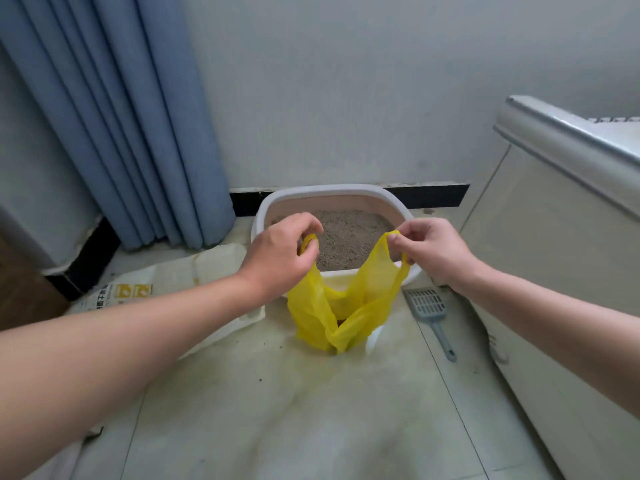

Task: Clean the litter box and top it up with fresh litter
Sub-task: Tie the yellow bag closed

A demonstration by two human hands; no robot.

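1. The sack (173, 282) lies flat on the floor (311, 410) at the left, below the blue curtain (114, 116). It is pale, with small yellow squares and dark print.
2. The print on the sack is too blurred to read.
3. The litter box (329, 192) stands against the wall, just beyond the hands. It has a white rounded rim and pinkish inner walls, and grey-brown litter (349, 237) lies fairly level inside.
4. The bag (346, 306) is thin, see-through yellow plastic with two handle loops. It hangs in front of the box with its mouth pulled open and its crumpled bottom down at the floor.
5. The scoop (427, 306) is grey plastic with a slotted head. It lies on the floor right of the bag, handle toward the camera, near the white cabinet (554, 237).
6. The left hand (280, 258) reaches forward with its back to the camera, fingers curled round the bag's left handle.
7. The right hand (433, 251) reaches in from the right. Thumb and forefinger pinch the right handle, and the other fingers curl beneath.
8. Both hands sit level and apart, in front of the box's near rim.
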